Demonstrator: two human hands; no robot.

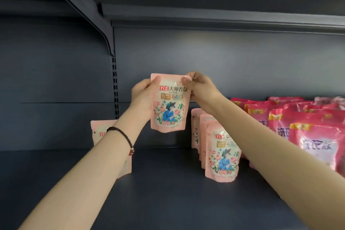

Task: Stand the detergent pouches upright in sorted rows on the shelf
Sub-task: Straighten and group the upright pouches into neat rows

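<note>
Both hands are up at the centre of the frame, holding one pale pink pouch (169,102) upright in the air above the shelf (168,192). The left hand (143,95) grips its left edge, thumb on the front; the right hand (200,87) pinches the top right corner. Just below and right, a row of matching pouches (221,152) stands upright, one behind another. Further right, darker pink bags (315,140). At lower left another pink pouch (99,132) stands half hidden behind the left forearm with its dark bracelet (123,136)
</note>
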